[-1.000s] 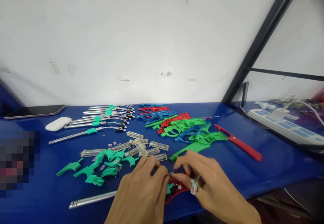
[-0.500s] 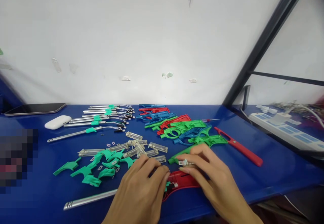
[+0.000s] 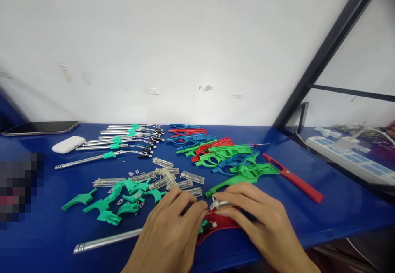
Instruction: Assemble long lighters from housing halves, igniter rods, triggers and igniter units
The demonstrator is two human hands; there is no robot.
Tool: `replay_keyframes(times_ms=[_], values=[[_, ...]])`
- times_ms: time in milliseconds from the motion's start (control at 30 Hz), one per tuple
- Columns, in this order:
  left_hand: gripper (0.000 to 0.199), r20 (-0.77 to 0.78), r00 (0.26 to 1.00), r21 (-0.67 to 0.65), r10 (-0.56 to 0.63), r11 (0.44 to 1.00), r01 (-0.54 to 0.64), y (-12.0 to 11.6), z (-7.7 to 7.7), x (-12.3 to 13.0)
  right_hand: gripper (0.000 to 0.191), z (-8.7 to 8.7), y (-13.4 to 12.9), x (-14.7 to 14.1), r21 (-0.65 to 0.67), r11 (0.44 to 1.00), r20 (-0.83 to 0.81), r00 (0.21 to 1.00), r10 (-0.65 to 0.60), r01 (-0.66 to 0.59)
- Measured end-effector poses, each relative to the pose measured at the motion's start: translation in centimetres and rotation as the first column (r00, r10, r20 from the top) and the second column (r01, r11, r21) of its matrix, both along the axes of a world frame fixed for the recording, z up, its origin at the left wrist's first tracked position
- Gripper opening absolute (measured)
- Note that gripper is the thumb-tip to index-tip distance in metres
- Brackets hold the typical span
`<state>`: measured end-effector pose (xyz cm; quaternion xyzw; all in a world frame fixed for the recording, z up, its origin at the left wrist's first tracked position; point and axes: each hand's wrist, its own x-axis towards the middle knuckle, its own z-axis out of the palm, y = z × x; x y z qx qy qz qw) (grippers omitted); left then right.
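Note:
My left hand (image 3: 171,230) is closed over the front end of a red lighter casing half (image 3: 224,220), its fingertips hidden behind the knuckles. A silver lighter tube (image 3: 108,240) runs out to the left from under that hand. Inside the casing, by the fingers, show a bit of green plastic and a dark wired piece with a pale tip. Between thumb and fingers, my right hand (image 3: 262,219) pinches a small clear fuel tank (image 3: 222,204) just above the casing. The tank's valve end points left, towards my left fingertips.
Several clear fuel tanks (image 3: 193,177) and green trigger pieces (image 3: 100,205) lie left of centre. Wired silver tubes (image 3: 89,160) and a white case (image 3: 68,144) are behind them. Coloured casing halves (image 3: 222,154), a red lighter (image 3: 298,182) and a power strip (image 3: 354,158) are rightward.
My right hand has brought the fuel tank slightly left and down, closer to the casing and my left fingertips. My left hand keeps its place on the casing. The view has shifted slightly.

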<state>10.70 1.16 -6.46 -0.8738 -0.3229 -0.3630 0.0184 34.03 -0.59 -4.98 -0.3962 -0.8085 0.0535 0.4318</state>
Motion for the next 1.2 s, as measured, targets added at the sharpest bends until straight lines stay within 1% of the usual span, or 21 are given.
replay_keyframes(times_ms=[100, 300, 467, 933, 1033, 1200], values=[[0.025, -0.014, 1.0, -0.004, -0.004, 1.0, 0.004, -0.01, 0.04, -0.1, 0.015, 0.13, 0.0, -0.17, 0.013, 1.0, 0.008, 1.0, 0.002, -0.002], [0.027, -0.028, 1.0, -0.017, -0.006, 1.0, 0.005, 0.08, 0.39, 0.02, 0.015, 0.41, -0.04, -0.32, 0.018, 1.0, 0.014, 1.0, 0.002, -0.002], [0.029, -0.033, 0.999, -0.015, -0.001, 1.0, 0.001, 0.15, 0.24, 0.16, 0.016, 0.32, -0.03, -0.17, 0.037, 0.999, 0.027, 1.0, 0.008, -0.009], [0.032, -0.041, 0.999, -0.021, -0.014, 1.0, 0.013, 0.07, 0.58, -0.08, 0.024, -0.12, -0.14, 0.1, 0.022, 0.999, 0.041, 0.999, 0.024, -0.025], [0.032, -0.051, 0.999, -0.024, -0.01, 1.0, 0.009, -0.05, 0.55, -0.11, 0.024, -0.15, -0.13, 0.09, -0.002, 1.0, 0.041, 0.999, 0.029, -0.029], [0.03, -0.048, 0.999, -0.017, -0.02, 1.0, 0.019, -0.18, 0.39, 0.14, 0.024, -0.13, -0.09, 0.06, 0.004, 1.0, 0.04, 0.999, 0.022, -0.023]])
